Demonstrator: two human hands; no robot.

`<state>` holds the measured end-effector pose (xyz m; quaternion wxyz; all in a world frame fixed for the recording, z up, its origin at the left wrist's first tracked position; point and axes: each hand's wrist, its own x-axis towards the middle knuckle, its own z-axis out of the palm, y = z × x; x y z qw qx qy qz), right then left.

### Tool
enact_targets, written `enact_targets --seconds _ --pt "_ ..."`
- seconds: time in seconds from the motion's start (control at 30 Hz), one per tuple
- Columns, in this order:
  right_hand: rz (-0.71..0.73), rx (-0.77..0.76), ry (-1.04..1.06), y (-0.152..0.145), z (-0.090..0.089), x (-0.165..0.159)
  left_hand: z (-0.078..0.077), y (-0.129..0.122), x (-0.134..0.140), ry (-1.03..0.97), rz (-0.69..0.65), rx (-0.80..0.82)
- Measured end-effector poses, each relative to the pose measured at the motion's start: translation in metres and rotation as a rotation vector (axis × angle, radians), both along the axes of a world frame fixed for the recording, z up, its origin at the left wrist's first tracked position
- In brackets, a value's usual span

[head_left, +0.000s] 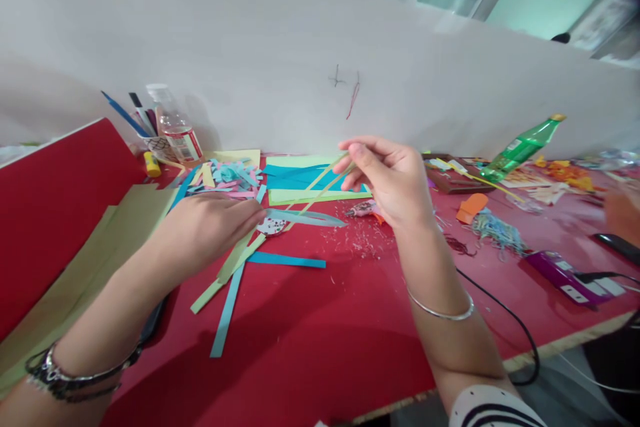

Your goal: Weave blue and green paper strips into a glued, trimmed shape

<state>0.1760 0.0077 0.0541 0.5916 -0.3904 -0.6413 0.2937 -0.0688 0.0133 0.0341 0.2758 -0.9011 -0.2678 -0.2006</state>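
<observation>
My right hand [387, 173] is raised above the red table, thumb and fingers pinched on a thin pale yellow paper strip [320, 190]. The strip is doubled and slants down to the left. My left hand [213, 227] is low over the table, palm down, fingers together. From its fingertips a pale blue paper strip [310, 217] reaches right, crossing the yellow one. Beneath lie a teal strip [290, 259], a light blue strip [228, 317] and a yellow-green strip [227, 277]. A white speckled round piece [273, 225] is partly hidden behind the strips.
Cut paper bits [233, 177] are heaped behind my left hand, near a clear bottle [177, 130] and a pen cup [156, 143]. Teal and green sheets [295, 180] lie by the wall. On the right are a green bottle [523, 150], yarn [497, 232] and a purple power strip [565, 277].
</observation>
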Motion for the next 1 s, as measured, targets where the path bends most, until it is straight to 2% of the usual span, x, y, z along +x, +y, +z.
enact_targets --seconds 0.23,0.33,0.47,0.6,0.7,0.83,1.0 --pt "0.298 -0.175 -0.049 -0.006 -0.006 -0.027 -0.003 -0.001 0.005 -0.057 0.012 -0.094" --pt "0.357 -0.228 -0.103 -0.010 -0.006 -0.032 -0.004 -0.002 0.006 -0.080 0.003 -0.081" --pt "0.294 -0.153 -0.170 -0.012 -0.006 -0.030 -0.005 -0.003 0.006 -0.092 0.020 -0.069" --pt "0.190 -0.036 -0.341 -0.011 -0.006 -0.026 -0.006 -0.002 0.005 -0.098 0.011 -0.045" --pt "0.230 -0.027 -0.410 -0.011 -0.006 -0.027 -0.007 -0.002 0.006 -0.101 -0.002 -0.042" --pt "0.301 -0.020 -0.401 -0.014 -0.006 -0.031 -0.008 -0.002 0.007 -0.090 -0.028 -0.046" --pt "0.286 0.035 -0.435 -0.016 -0.010 -0.037 -0.010 -0.001 0.008 -0.119 -0.047 -0.059"
